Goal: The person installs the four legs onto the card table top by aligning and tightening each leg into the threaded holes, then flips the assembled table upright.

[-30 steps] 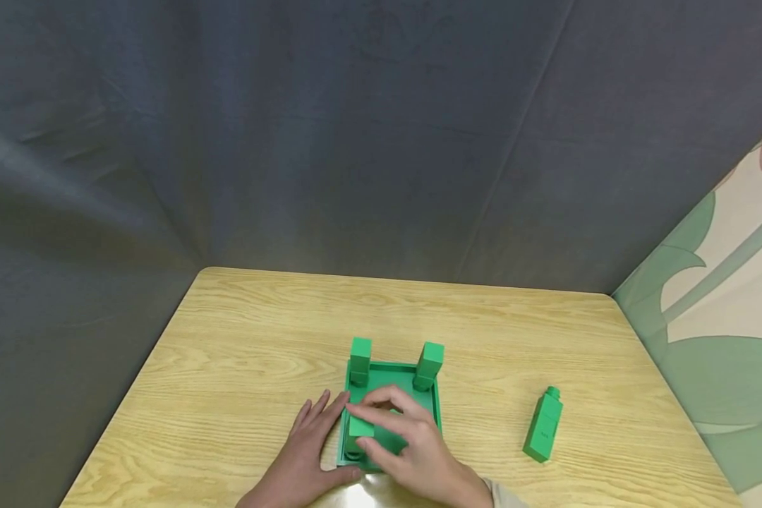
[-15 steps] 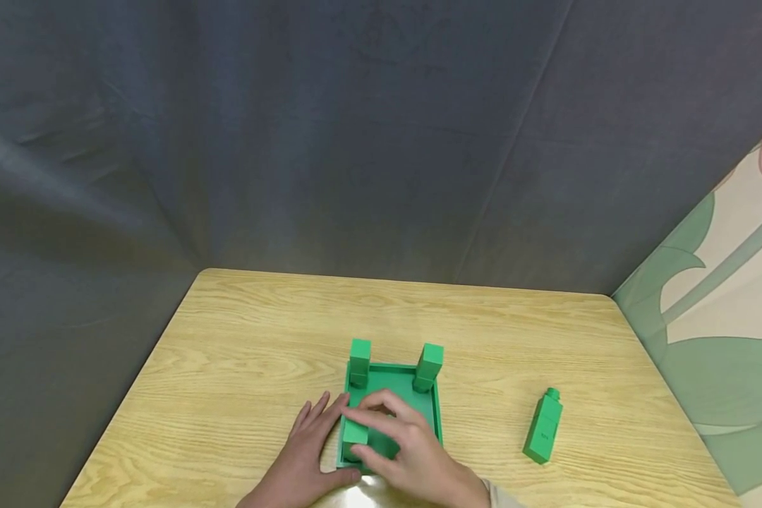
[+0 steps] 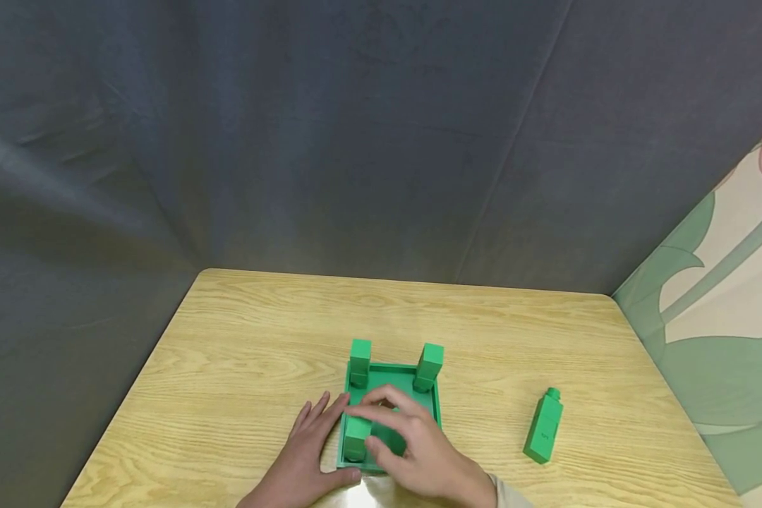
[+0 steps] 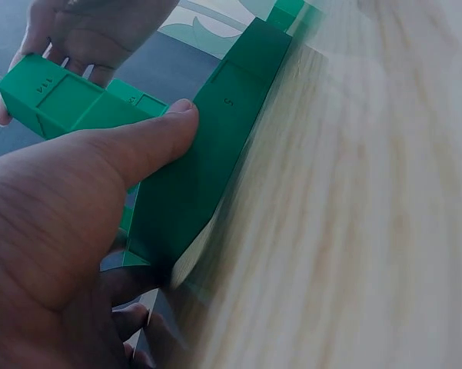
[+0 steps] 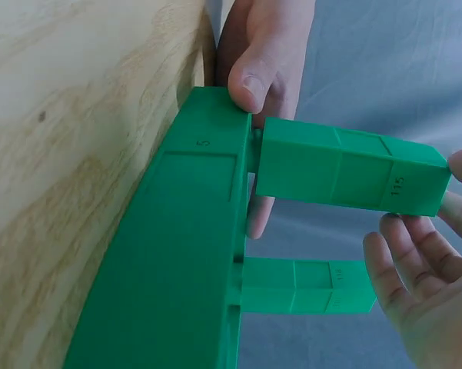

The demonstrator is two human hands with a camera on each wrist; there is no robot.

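A green square plastic base (image 3: 390,377) with a raised rim lies on the table, block-shaped legs standing at its corners. My left hand (image 3: 307,451) holds the near left corner, thumb against the front edge and fingers along the left side. At that corner stands a green leg (image 3: 358,432); in the right wrist view a narrow peg shows between the leg (image 5: 330,169) and the base (image 5: 177,231). With thumb and fingertips, my right hand (image 3: 422,451) pinches this leg's free end. Two more legs, a left one (image 3: 360,360) and a right one (image 3: 429,363), rise from the far corners.
Another green leg (image 3: 543,429), with a round threaded-looking end, lies on the wooden table (image 3: 260,324) to the right. A dark curtain (image 3: 381,141) hangs behind the table, and a flower-patterned cloth (image 3: 730,339) is on the right.
The near left leg has shifted and turned a little under my right fingers, and my right thumb has moved from its front face to its right side. My left hand keeps its place.
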